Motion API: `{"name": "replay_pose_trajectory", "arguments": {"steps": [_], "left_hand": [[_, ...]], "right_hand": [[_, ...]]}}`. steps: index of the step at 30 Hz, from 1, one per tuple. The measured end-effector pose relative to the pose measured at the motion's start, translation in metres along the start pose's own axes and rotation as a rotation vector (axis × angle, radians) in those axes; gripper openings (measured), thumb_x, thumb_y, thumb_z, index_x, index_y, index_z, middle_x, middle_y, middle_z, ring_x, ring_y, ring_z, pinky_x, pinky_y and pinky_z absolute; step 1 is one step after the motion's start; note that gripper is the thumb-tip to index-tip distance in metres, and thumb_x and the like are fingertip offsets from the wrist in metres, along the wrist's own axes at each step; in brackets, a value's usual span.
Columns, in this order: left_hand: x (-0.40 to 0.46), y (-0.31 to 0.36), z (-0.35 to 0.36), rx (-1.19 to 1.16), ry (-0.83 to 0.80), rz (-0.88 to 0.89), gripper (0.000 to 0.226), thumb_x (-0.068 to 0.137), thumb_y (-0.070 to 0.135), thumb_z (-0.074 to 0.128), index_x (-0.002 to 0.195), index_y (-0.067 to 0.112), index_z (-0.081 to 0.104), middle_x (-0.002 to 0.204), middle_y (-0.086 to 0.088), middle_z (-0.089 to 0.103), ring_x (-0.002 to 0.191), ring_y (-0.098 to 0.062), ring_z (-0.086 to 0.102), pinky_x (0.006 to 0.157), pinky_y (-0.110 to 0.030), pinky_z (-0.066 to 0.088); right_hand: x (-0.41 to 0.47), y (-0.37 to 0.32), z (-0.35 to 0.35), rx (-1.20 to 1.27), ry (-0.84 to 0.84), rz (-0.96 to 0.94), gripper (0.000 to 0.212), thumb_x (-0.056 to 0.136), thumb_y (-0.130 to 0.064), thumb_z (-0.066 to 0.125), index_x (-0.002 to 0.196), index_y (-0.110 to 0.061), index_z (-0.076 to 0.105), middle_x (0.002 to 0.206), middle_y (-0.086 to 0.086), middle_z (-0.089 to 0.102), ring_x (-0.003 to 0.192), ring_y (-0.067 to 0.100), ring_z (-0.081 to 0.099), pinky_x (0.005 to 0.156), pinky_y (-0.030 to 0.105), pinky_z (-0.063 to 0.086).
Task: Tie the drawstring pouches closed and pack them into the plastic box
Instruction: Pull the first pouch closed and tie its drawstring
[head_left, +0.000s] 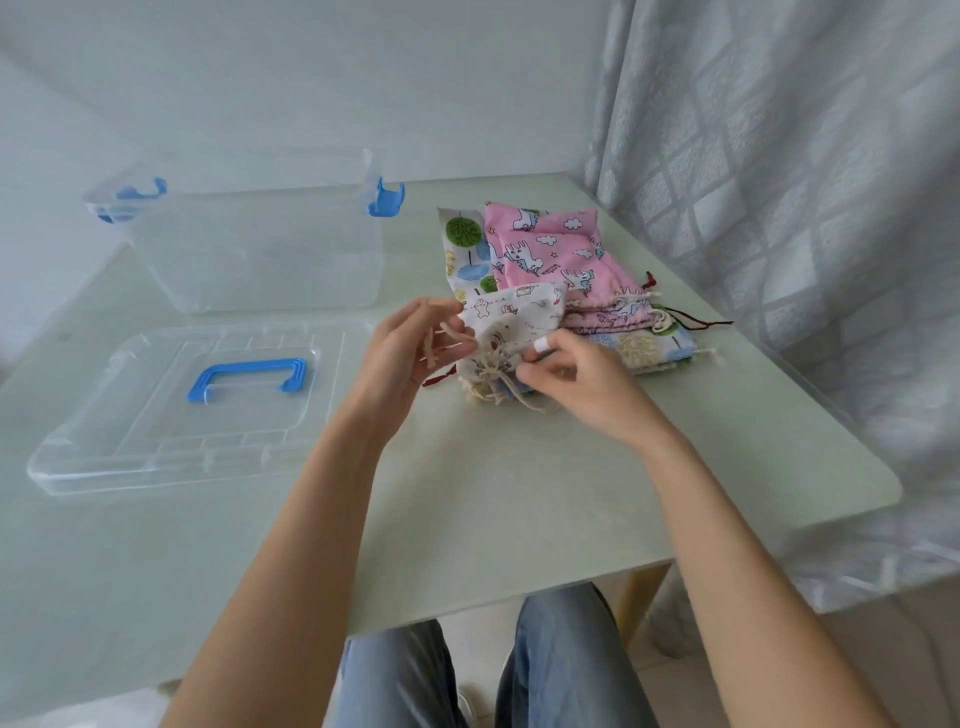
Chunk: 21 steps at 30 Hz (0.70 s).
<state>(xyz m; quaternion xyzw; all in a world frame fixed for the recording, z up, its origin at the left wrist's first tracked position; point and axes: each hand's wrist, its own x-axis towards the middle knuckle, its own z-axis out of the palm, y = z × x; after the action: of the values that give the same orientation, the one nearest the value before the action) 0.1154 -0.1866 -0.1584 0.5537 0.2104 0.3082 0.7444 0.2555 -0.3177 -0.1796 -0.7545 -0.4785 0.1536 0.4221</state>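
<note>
1. Table (519, 493): pale green top, carrying every item listed below. A person sits at its near edge.
2. Plastic box (260, 244): clear, open-topped, with blue latches at both ends. It stands at the far left of the table, well apart from the pouches. No pouch is visible inside. Walls look rigid; judged to accept soft items dropped in from above.
3. Box lid (176, 410): clear, with a blue handle, lying flat just in front of the box.
4. Stack of pouches (561, 260): pink unicorn print on top, tree print beneath, lying at the right of the table. Their cords trail off the near right edge of the stack. Not yet packed.
5. White printed pouch (514, 317): small, cream cloth with faint cartoon figures, resting against the near left corner of the stack. Its neck is gathered and points towards the person.
6. Handling judgement: light, limp fabric, not fragile; it will fold and sag when lifted. Best taken at the gathered neck or by the cords.
7. Left hand (410, 353): fingers loosely curled, tips pinching one cream cord at the pouch neck.
8. Right hand (571, 374): fingers curled, pinching the cord beside the knot area. One finger bears a white wrap.
9. Drawstring (493, 371): cream cord, bunched at the neck. Whether the knot is complete cannot be told.
</note>
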Motion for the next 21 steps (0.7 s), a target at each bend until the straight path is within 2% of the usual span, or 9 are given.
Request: {"name": "replay_pose_trajectory", "arguments": {"steps": [3,6,8,11,12,14,17,19,21], "left_hand": [[-0.012,-0.003,-0.016,0.391,0.011,0.123,0.011,0.084,0.005,0.064,0.08,0.015,0.064,0.079,-0.005,0.062,0.072,-0.014,0.06,0.076,-0.023,0.053],[-0.018,-0.006,-0.032,0.849,-0.001,0.296,0.021,0.075,0.004,0.073,0.083,0.023,0.067,0.077,0.006,0.066,0.069,-0.001,0.06,0.073,-0.011,0.046],[-0.023,-0.008,-0.035,1.022,-0.018,0.338,0.021,0.075,0.007,0.074,0.087,0.023,0.068,0.077,0.013,0.065,0.071,0.003,0.061,0.073,-0.006,0.044],[-0.031,-0.009,-0.032,1.248,-0.027,0.283,0.016,0.078,0.024,0.073,0.093,0.025,0.068,0.085,0.013,0.067,0.078,-0.005,0.064,0.076,-0.023,0.05],[-0.032,-0.01,-0.03,1.33,-0.027,0.25,0.016,0.079,0.03,0.071,0.094,0.028,0.067,0.085,0.016,0.066,0.079,-0.005,0.064,0.075,-0.025,0.049],[-0.032,-0.011,-0.026,1.455,-0.033,0.231,0.015,0.082,0.037,0.067,0.095,0.031,0.066,0.085,0.017,0.066,0.08,-0.005,0.063,0.073,-0.025,0.046],[-0.03,-0.015,-0.021,1.561,-0.057,0.244,0.013,0.087,0.036,0.06,0.097,0.031,0.067,0.091,0.014,0.07,0.087,-0.011,0.065,0.073,-0.028,0.047],[-0.029,-0.02,-0.022,1.549,-0.038,0.255,0.012,0.089,0.032,0.057,0.095,0.03,0.067,0.092,0.012,0.07,0.087,-0.014,0.064,0.074,-0.03,0.049],[-0.029,-0.023,-0.024,1.483,0.028,0.29,0.01,0.089,0.027,0.056,0.091,0.027,0.066,0.091,0.01,0.068,0.085,-0.017,0.064,0.073,-0.032,0.049]], "right_hand": [[-0.007,0.004,0.011,-0.039,-0.025,-0.007,0.026,0.081,-0.025,0.07,0.101,-0.019,0.054,0.087,-0.008,0.069,0.067,-0.01,0.055,0.067,0.012,0.041],[-0.013,0.006,0.021,-0.149,-0.01,-0.037,0.037,0.076,-0.026,0.075,0.104,-0.016,0.054,0.098,-0.003,0.067,0.088,0.006,0.059,0.083,0.027,0.046],[-0.016,0.004,0.026,-0.246,0.037,-0.045,0.039,0.074,-0.025,0.077,0.104,-0.013,0.055,0.098,-0.002,0.067,0.089,0.013,0.057,0.082,0.031,0.046],[-0.019,0.002,0.032,-0.355,0.122,-0.062,0.033,0.074,-0.022,0.077,0.099,-0.012,0.057,0.09,-0.003,0.069,0.085,0.017,0.06,0.074,0.034,0.048],[-0.019,0.003,0.034,-0.382,0.151,-0.07,0.028,0.076,-0.021,0.075,0.097,-0.013,0.058,0.087,-0.002,0.07,0.084,0.019,0.061,0.072,0.034,0.048],[-0.019,0.004,0.036,-0.424,0.176,-0.092,0.018,0.08,-0.017,0.069,0.096,-0.013,0.062,0.085,0.0,0.072,0.086,0.023,0.062,0.073,0.033,0.048],[-0.02,0.005,0.031,-0.559,0.156,-0.141,0.015,0.088,-0.014,0.058,0.099,-0.009,0.067,0.091,0.01,0.071,0.09,0.031,0.059,0.08,0.034,0.04],[-0.023,0.007,0.025,-0.68,0.142,-0.192,0.02,0.092,-0.015,0.051,0.097,-0.007,0.068,0.093,0.016,0.067,0.089,0.033,0.055,0.08,0.035,0.035],[-0.025,0.008,0.019,-0.656,0.143,-0.191,0.02,0.092,-0.021,0.052,0.093,-0.008,0.068,0.092,0.013,0.062,0.088,0.03,0.051,0.075,0.032,0.031]]}}
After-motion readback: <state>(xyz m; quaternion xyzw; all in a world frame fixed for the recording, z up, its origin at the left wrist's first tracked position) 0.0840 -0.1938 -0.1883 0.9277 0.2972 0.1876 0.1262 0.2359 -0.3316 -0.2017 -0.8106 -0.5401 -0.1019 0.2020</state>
